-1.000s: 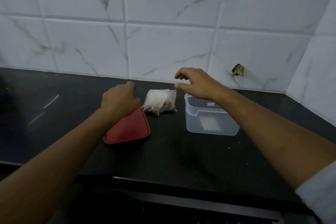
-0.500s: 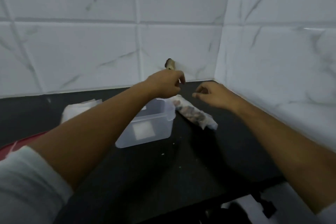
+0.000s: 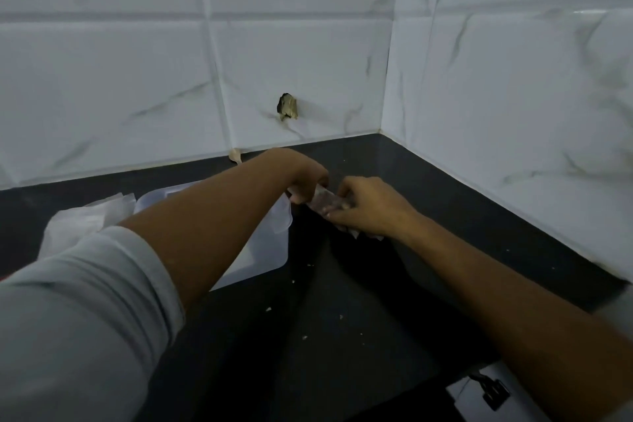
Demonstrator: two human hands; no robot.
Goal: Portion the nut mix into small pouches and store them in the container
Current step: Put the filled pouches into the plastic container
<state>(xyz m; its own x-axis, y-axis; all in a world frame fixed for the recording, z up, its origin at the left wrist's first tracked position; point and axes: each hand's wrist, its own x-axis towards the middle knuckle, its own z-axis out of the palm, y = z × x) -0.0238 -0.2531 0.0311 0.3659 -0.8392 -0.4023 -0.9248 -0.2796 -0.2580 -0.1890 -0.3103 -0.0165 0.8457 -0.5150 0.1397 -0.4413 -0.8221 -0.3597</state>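
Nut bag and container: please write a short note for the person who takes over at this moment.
The left hand grips one end of the nut bag, its forearm crossing over the container.
The right hand grips the other end, just right of the container.
The pouches lie in a pile on the counter, left of the container.
Done: the container stands open; no filled pouch is visible.
Left: open the nut bag, fill the pouches, store them in the container.
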